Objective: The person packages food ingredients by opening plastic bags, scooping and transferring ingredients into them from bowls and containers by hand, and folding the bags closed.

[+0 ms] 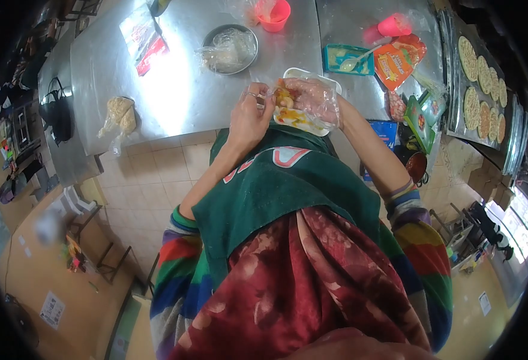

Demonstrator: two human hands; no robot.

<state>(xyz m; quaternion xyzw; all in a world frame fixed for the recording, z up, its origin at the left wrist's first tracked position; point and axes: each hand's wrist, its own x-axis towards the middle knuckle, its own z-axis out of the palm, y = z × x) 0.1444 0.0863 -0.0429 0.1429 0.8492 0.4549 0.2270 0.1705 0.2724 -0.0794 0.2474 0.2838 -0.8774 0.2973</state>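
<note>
My right hand (317, 101) is wrapped in a clear plastic glove or bag. It is over a white tray (303, 125), with mixed orange, yellow and green chopped food (285, 96) at its fingertips. More yellow and orange pieces lie in the tray, which is at the table's near edge against my green apron. Bare and wearing a ring, my left hand (252, 114) has its fingers drawn together beside the chopped food. Whatever lies between those fingertips is hidden.
A metal bowl (251, 60) with a plastic bag stands behind my hands. A teal tray (334, 51) with a spoon, an orange packet (390, 67) and pink cups are right of it. Bagged dough-like food (120, 115) lies left. Flat rounds on a tray (456, 123) are far right.
</note>
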